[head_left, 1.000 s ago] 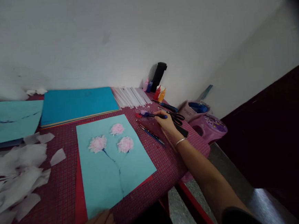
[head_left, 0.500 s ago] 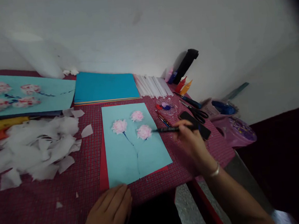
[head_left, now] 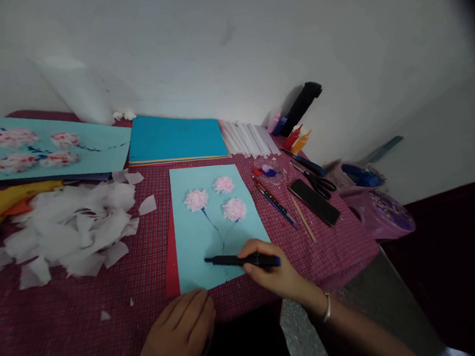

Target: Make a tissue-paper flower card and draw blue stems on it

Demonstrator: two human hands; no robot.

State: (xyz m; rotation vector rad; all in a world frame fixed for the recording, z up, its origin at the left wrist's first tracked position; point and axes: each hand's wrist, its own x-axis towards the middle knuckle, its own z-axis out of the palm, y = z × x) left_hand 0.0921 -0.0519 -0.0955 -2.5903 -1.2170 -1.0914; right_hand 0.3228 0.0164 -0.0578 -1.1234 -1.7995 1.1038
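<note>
Right hand (head_left: pixel 271 267) with fingers closed around dark marker (head_left: pixel 242 260) over light-blue flower picture (head_left: pixel 197 241), left hand's (head_left: pixel 178 333) fingers together, flat at its lower edge

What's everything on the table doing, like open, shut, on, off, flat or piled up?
Marker: held in the right hand
Left hand: unfolded, at the flower sheet's near edge
Flower sheet: flat
Phone: flat, screen dark
Scissors: lying down, blades look shut
Blue paper: neatly stacked
White pieces: loosely heaped
Glue gun: lying down, can't tell if it's on
</note>
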